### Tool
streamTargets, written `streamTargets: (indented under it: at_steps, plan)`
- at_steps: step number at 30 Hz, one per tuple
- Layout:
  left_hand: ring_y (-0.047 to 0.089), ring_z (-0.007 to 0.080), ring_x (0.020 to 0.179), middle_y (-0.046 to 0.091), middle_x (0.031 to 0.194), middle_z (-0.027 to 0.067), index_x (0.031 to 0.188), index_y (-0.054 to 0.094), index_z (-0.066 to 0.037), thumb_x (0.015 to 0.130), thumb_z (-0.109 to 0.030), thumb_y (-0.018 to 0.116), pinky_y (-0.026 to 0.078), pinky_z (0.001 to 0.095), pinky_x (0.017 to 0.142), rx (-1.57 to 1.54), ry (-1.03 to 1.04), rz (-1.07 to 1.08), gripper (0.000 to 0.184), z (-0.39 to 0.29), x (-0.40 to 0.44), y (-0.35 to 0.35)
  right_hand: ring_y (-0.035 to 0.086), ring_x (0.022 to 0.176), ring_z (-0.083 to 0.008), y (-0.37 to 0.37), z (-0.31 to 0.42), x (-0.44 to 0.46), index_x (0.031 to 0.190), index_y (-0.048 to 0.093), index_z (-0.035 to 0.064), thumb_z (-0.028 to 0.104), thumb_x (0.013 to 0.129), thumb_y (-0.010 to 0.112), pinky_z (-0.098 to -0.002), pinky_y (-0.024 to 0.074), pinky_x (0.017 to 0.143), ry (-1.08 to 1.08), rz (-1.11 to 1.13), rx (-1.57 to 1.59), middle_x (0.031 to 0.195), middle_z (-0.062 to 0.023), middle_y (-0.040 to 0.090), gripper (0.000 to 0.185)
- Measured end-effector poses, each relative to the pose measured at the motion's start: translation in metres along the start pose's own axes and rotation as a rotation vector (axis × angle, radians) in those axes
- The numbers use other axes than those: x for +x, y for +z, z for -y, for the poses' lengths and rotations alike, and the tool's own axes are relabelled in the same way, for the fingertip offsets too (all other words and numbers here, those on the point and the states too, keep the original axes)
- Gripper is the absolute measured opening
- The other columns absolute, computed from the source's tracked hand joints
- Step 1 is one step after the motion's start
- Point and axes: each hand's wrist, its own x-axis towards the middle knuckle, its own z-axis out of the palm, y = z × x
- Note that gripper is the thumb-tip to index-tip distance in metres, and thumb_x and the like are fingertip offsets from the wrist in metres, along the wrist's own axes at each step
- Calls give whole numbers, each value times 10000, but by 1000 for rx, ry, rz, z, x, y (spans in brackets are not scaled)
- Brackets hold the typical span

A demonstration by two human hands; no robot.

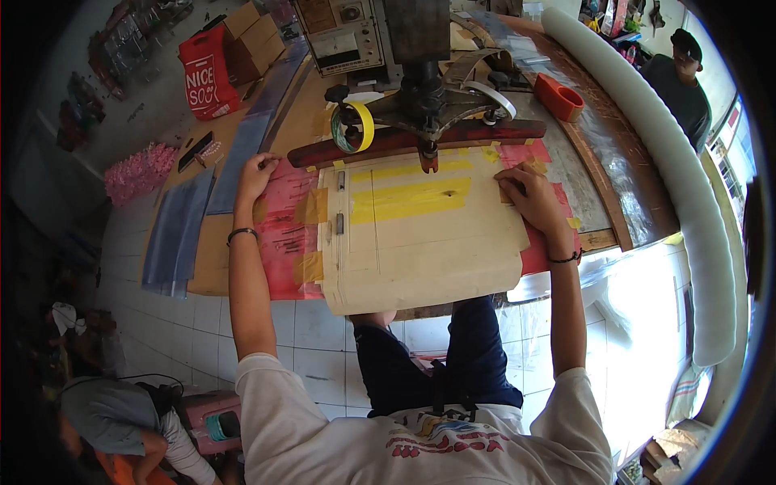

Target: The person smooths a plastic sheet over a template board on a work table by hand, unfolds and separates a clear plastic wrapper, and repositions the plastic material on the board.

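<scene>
My left hand point(255, 179) is closed at the upper left corner of a red sheet point(284, 230), its fingers pinched on the edge. Across the red sheet lies a large cream sheet point(436, 255) with yellow tape strips, drawn lines and two small metal pieces on its left side. My right hand point(532, 196) has bent fingers gripping the cream sheet's upper right edge, over the red material. Just beyond both hands, a long dark press bar point(485, 133) hangs under a machine head point(424, 97). A yellow tape roll point(365, 128) hangs from it.
A control box point(343, 36) stands behind the press. Blue plastic strips point(182, 234), a phone point(195, 151) and a red bag point(208, 74) lie left. An orange-red ring-shaped item point(558, 97) and a long white roll point(671, 137) are right. Other people are at lower left and upper right.
</scene>
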Motion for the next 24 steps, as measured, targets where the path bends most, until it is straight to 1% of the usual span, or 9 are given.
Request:
streamTargets:
  at_steps: [4,7,19,24]
  plan:
    - [456,95,693,520,737,-22,1010,711,-14,886,-116,633,398,243,657,4,-27,9,178,3,1,0,607,809,-305,-1,1,-1,985,706,44,81,846,633,-381,477,740,15,6,-27,868,-137,611,162]
    - [536,145,729,585,789,50,1002,715,-20,874,-124,638,451,276,712,6,-48,15,182,5,2,-1,608,816,-303,-1,2,-1,985,707,43,81,843,634,-380,477,744,26,13,-4,874,-139,615,165]
    - [546,145,740,591,797,48,1003,715,-22,868,-121,643,454,275,722,19,-35,-1,182,7,2,0,609,801,-304,0,1,-1,978,707,36,73,841,636,-378,481,736,-19,-12,-41,857,-137,613,159]
    - [546,148,752,587,803,51,997,715,-24,868,-122,645,456,278,732,-1,-76,22,177,3,2,-2,610,781,-298,-1,3,0,978,705,36,75,844,636,-374,481,719,19,3,-3,852,-134,606,156]
